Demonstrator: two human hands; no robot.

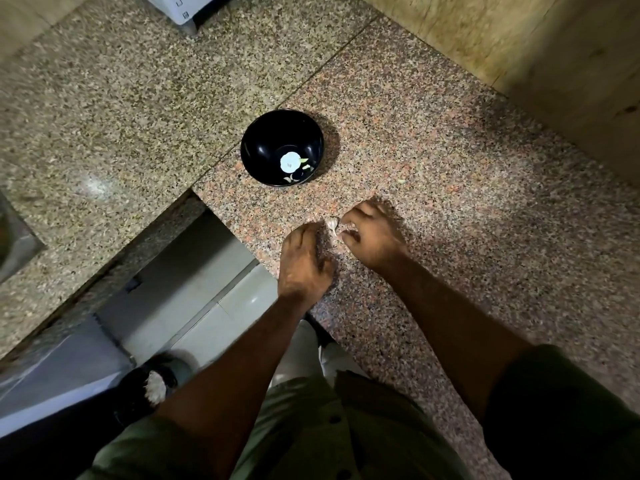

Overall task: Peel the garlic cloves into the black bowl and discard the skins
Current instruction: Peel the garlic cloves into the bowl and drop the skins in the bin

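Note:
A black bowl (282, 148) with a white flower pattern inside stands on the speckled granite counter (433, 174). Whether it holds any clove I cannot tell. Nearer to me, a small pale garlic piece (332, 224) with papery skin sits between my two hands just above the counter. My right hand (372, 233) pinches it with fingertips from the right. My left hand (304, 259) has its fingers curled, with the fingertips touching the garlic from the left. Both hands are about a hand's length in front of the bowl.
The counter edge runs diagonally at my left, with a tiled floor (221, 306) and a foot in a dark sandal (156, 382) below. A second granite slab (104, 116) lies to the left, a white appliance (180, 8) at the far edge, and a wall (554, 64) on the right.

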